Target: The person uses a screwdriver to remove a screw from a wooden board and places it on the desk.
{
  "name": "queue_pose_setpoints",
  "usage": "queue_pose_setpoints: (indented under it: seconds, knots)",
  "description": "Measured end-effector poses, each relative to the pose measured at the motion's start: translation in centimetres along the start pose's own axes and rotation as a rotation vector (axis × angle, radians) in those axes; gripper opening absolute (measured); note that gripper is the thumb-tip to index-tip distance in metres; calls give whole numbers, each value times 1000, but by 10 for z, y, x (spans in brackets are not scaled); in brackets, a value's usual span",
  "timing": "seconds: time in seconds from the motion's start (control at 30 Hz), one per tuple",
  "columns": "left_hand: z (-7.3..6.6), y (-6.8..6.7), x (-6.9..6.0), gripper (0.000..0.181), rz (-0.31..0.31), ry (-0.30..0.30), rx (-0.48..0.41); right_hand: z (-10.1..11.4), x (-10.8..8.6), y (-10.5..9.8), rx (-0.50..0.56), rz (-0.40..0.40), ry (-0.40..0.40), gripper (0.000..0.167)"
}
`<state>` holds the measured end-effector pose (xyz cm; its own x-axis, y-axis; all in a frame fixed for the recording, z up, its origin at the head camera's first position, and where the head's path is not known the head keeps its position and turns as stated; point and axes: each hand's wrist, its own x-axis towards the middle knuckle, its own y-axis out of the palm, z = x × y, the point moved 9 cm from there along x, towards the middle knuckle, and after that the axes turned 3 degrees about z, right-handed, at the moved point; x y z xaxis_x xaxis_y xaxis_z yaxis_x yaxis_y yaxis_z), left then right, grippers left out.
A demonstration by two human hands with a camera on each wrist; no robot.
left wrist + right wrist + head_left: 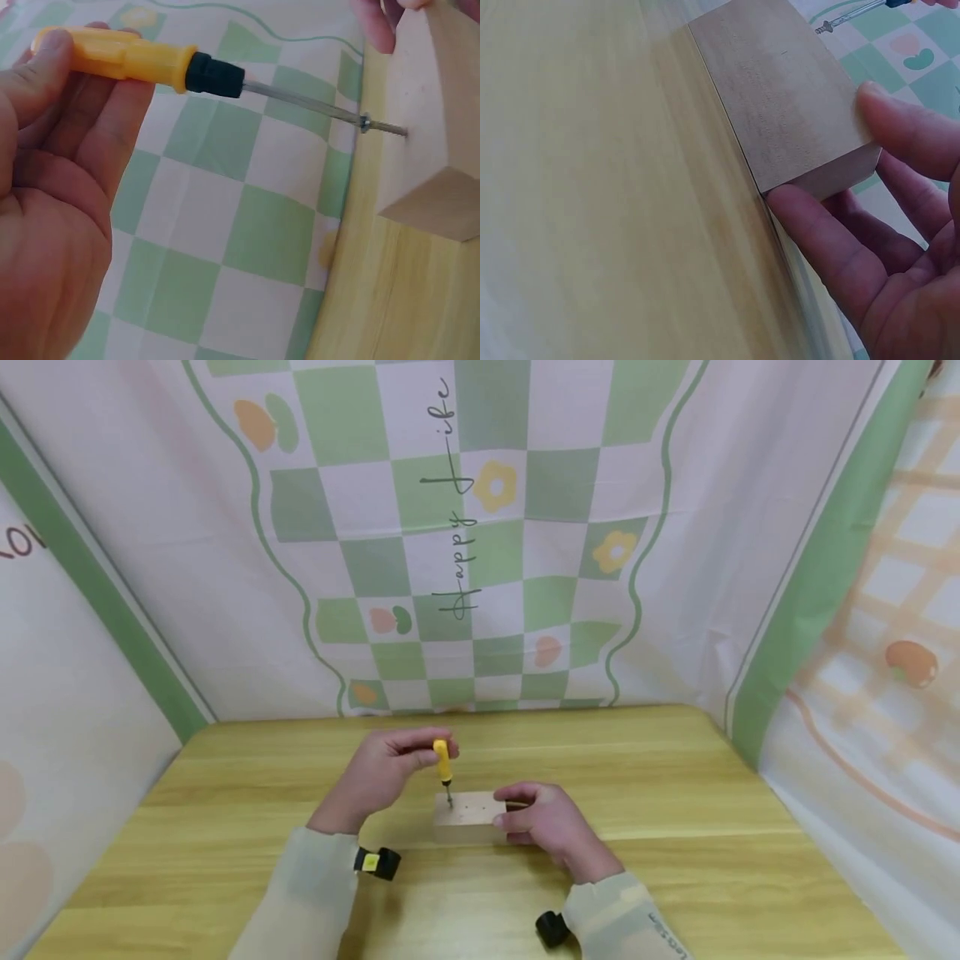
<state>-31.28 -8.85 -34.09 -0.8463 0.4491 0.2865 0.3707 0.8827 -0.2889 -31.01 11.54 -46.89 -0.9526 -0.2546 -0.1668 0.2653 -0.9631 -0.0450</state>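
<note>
Screw (386, 127), shank entering the top of the wooden block (471, 833) near its 9 o'clock end in the head view, head meeting the tip of the screwdriver (180, 69). Toward 4 o'clock from the left hand (386, 772), the nearer, clamped on the handle; just past 9 from the right hand (551, 827), gripping the block's 3 o'clock end. Block's long axis along 9-to-3; screwdriver's, nearly upright.

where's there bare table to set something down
Bare tabletop lies left of the left hand and right of the right hand, out to its edges. Crowded between the hands: wooden block, yellow-handled screwdriver, screw.
</note>
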Motion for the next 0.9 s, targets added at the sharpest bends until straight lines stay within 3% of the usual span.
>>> queue_pose_setpoints:
  seconds: [0.13, 0.3, 0.47, 0.67, 0.83, 0.9]
  knots:
    - [5, -3, 3, 23, -34, -32, -8, -1, 0, 0, 0, 2, -5, 43]
    - [0, -6, 3, 20, -167, -14, 8, -1, 0, 1, 4, 3, -3, 42]
    - [-13, -2, -1, 19, -263, 85, 123, -1, 0, 0, 2, 5, 1, 42]
    - [-24, 4, -6, 26, -275, 216, 229, 0, 1, 1, 1, 14, 3, 43]
    - [-34, 10, -12, 26, -347, 312, 348, 0, 0, 1, 5, 16, 0, 43]
    - [-37, 14, -13, 26, -349, 343, 382, 0, 0, 1, 4, 16, -3, 43]
